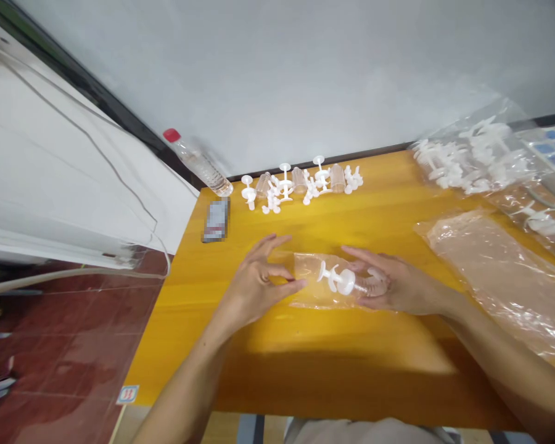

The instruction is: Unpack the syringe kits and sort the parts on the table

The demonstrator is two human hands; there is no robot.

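Clear plastic film forms the small bag (308, 297) that lies between the two hands, just above or on the yellow table (259, 364). The right hand (400, 283) is curved around the bag's near-right end, thumb below and fingers above, gripping it where a ribbed clear tube (369, 285) sits inside. The left hand (254, 280) is loosely open, its upper fingers spread; thumb and forefinger come close together at the opposite edge of the bag, though whether they pinch the film I cannot tell. Through the film, a white plastic piece (335, 279) shows between the hands, with a round disc toward the tube and slim arms toward the left fingertips. The bag looks thin, glossy and slightly wrinkled.

Beyond the hands stands a row of white and clear parts (284, 183). Past the left hand are a red-capped bottle (203, 169) and a pixelated flat object (216, 220). Right of the right hand lie flat clear bags (499, 271), with a bag of white parts (476, 154) farther off.
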